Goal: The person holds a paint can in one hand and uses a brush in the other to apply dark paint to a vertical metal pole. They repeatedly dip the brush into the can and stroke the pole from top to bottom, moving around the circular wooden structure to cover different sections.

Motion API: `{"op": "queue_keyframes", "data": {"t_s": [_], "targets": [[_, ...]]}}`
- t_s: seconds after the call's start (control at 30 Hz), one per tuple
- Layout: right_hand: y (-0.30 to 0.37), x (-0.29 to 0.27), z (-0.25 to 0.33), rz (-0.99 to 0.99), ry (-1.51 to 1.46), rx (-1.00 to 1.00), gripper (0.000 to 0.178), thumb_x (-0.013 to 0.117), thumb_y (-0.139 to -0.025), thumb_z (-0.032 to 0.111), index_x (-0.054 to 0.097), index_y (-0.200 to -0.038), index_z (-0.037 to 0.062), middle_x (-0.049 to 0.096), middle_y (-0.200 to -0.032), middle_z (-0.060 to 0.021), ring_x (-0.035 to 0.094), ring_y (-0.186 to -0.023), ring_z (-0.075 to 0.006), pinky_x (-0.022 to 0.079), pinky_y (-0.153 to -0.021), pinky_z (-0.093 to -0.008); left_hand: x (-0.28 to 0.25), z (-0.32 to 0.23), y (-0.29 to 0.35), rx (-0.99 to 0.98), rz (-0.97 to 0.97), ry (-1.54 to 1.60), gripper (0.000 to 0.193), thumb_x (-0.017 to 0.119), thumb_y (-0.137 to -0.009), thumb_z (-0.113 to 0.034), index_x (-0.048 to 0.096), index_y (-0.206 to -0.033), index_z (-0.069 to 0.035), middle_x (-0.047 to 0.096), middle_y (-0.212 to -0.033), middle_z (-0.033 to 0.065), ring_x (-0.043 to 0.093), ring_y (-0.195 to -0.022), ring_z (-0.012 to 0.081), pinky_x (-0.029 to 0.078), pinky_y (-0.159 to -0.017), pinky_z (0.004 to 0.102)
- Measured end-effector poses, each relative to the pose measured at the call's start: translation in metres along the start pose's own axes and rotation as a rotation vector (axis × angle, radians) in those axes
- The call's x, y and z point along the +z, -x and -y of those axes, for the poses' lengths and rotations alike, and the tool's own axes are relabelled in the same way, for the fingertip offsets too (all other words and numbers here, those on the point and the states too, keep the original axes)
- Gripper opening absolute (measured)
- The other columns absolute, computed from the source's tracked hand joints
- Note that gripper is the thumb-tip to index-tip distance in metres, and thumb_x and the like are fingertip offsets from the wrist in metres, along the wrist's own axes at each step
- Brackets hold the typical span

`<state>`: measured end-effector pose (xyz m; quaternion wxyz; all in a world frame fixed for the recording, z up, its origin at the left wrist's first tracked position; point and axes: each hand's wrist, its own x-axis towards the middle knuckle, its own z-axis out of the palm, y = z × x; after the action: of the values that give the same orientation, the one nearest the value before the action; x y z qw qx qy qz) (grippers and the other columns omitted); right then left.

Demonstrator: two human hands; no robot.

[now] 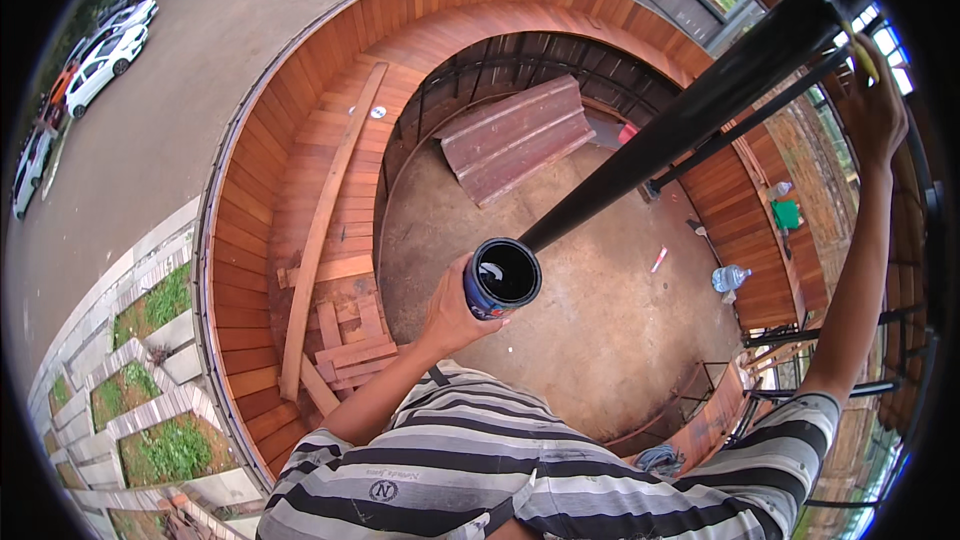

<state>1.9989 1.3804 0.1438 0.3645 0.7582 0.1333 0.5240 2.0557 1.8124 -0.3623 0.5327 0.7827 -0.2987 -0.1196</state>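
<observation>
My left hand [450,312] is wrapped round an open blue can [477,292], held upright in front of my chest. Glossy black paint [507,274] shows inside it, and its rim is smeared black. Up at the far right, my right hand [876,112] is raised and closed on the yellow handle of a paintbrush [864,62]. The brush's tip is against or close to the upper part of a thick black post [690,125]; exact contact is hard to make out. The post slants from the upper right down behind the can.
A curved wooden bench [300,180] rings the round floor. Long planks [325,240] and short wood offcuts [355,355] lie on its left side. A brown corrugated sheet [520,140] rests on the floor. A clear plastic bottle [731,278] and a green item [786,215] are at right.
</observation>
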Motion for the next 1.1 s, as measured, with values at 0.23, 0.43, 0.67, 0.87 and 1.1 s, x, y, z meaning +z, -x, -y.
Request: {"op": "queue_keyframes", "data": {"t_s": [0.23, 0.43, 0.67, 0.87, 1.1], "targets": [[0.234, 0.015, 0.268, 0.637, -0.429, 0.321, 0.030, 0.077, -0.090, 0.007, 0.072, -0.119, 0.0130, 0.072, -0.106, -0.0053, 0.072, -0.097, -0.0268, 0.058, -0.075, -0.0402, 0.002, 0.012, 0.039, -0.066, -0.004, 0.000, 0.124, 0.104, -0.062, -0.039, 0.037, -0.161, -0.006, 0.058, -0.148, 0.0247, 0.059, -0.137, 0.0443, 0.048, -0.116, 0.0525], [0.161, 0.019, 0.160, 0.442, -0.411, 0.528, 0.023, 0.079, -0.093, 0.011, 0.075, -0.116, 0.0155, 0.075, -0.103, -0.0070, 0.074, -0.094, -0.0291, 0.056, -0.074, -0.0407, -0.002, 0.019, 0.041, -0.078, 0.012, -0.041, 0.121, 0.104, -0.063, -0.035, 0.037, -0.158, -0.002, 0.059, -0.145, 0.0239, 0.060, -0.136, 0.0417, 0.048, -0.116, 0.0496], [0.036, -0.021, 0.022, -0.347, -0.048, 0.325, 0.009, 0.075, -0.099, 0.009, 0.076, -0.096, 0.0005, 0.075, -0.076, -0.0093, 0.079, -0.071, -0.0235, 0.060, -0.064, -0.0408, 0.012, 0.024, 0.018, -0.048, 0.051, 0.067, 0.118, 0.104, -0.063, -0.028, 0.038, -0.157, 0.000, 0.058, -0.145, 0.0230, 0.060, -0.135, 0.0380, 0.047, -0.117, 0.0466], [0.206, 0.045, 0.253, 0.233, -0.114, 0.261, 0.036, 0.078, -0.086, 0.013, 0.076, -0.122, 0.0129, 0.076, -0.107, -0.0024, 0.071, -0.079, -0.0156, 0.051, -0.066, -0.0307, 0.011, 0.007, 0.009, -0.031, 0.041, 0.047, 0.119, 0.104, -0.063, -0.026, 0.038, -0.158, -0.001, 0.058, -0.144, 0.0228, 0.060, -0.136, 0.0372, 0.048, -0.117, 0.0462], [0.241, 0.046, 0.297, 0.642, -0.448, 0.599, 0.022, 0.075, -0.095, 0.015, 0.070, -0.116, 0.0169, 0.068, -0.100, -0.0036, 0.075, -0.096, -0.0265, 0.058, -0.071, -0.0429, 0.015, 0.009, 0.006, 0.054, 0.063, 0.075, 0.119, 0.105, -0.062, -0.028, 0.039, -0.158, -0.003, 0.060, -0.144, 0.0221, 0.062, -0.134, 0.0370, 0.049, -0.115, 0.0463]]}}
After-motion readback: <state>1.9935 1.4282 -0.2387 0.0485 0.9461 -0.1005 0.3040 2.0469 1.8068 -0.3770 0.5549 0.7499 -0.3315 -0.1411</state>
